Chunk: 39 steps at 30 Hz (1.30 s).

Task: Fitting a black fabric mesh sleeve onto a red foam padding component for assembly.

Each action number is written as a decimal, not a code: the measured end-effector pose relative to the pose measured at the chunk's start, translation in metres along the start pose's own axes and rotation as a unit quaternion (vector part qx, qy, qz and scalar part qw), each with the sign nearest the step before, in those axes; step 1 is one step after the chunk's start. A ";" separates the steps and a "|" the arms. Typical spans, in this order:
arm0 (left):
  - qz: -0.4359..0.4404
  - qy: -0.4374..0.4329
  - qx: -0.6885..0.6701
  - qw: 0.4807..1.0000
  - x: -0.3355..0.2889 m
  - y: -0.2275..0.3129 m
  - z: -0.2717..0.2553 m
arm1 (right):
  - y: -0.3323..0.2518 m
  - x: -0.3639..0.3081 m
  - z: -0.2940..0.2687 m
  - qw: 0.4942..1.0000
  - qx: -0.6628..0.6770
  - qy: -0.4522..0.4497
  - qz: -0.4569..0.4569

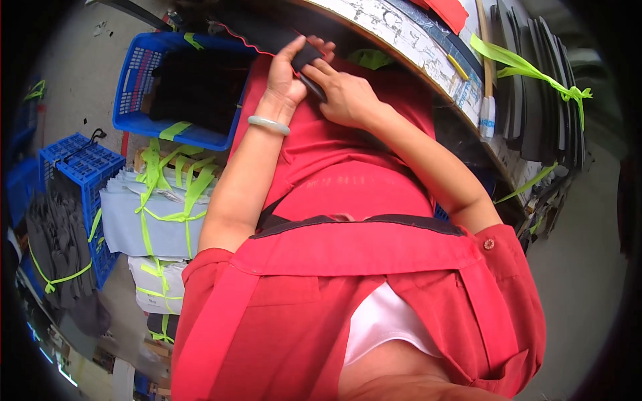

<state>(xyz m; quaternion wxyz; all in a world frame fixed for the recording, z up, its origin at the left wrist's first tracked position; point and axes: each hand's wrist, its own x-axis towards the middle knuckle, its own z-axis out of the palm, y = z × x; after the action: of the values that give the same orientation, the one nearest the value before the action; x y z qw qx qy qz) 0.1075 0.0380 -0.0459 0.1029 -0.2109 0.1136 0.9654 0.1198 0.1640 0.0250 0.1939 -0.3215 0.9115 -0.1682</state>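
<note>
Floor (77, 73) left of the blue crate (207, 139) – some room there. Right of the crate, my left hand (284, 79) grips a dark piece (307, 56); farther right, my right hand (344, 97) has fingers on it – thumb hidden, can't tell closure. Probably lining up; next likely wants steady hold. Rightmost from crate, table edge (409, 57) limits me.

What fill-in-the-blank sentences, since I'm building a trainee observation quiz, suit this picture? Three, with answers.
1. The left hand and right hand both touch a dark piece; the bangle is on the ____ wrist.
2. The crate holding dark material beyond the left forearm is coloured ____.
3. The cloth over the person's lap is coloured ____.

Missing words: left; blue; red.
</note>
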 end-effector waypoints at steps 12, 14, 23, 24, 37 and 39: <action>-0.029 -0.019 -0.040 0.999 0.004 0.002 -0.009 | -0.006 -0.013 0.003 0.999 0.020 0.021 0.019; 0.005 -0.053 -0.030 0.998 0.007 0.001 -0.008 | -0.001 0.005 0.008 1.000 0.001 0.026 0.009; 0.021 0.005 -0.016 1.000 -0.002 0.010 0.004 | 0.004 -0.003 0.002 1.000 -0.024 -0.013 -0.005; 0.029 -0.001 0.010 1.000 0.001 0.009 0.002 | 0.005 0.006 0.002 1.000 -0.026 -0.016 -0.006; -0.020 -0.067 -0.064 0.995 0.013 0.006 -0.016 | -0.004 0.023 0.001 0.999 0.003 -0.013 0.030; -0.051 -0.043 -0.045 0.997 0.005 0.005 -0.012 | -0.002 0.024 0.003 0.999 0.007 -0.025 0.043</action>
<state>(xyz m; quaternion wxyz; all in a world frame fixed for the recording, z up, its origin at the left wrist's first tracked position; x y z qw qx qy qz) 0.1062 0.0311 -0.0575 0.1471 -0.1794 0.0545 0.9712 0.1052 0.1462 0.0180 0.2256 -0.2848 0.9181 -0.1586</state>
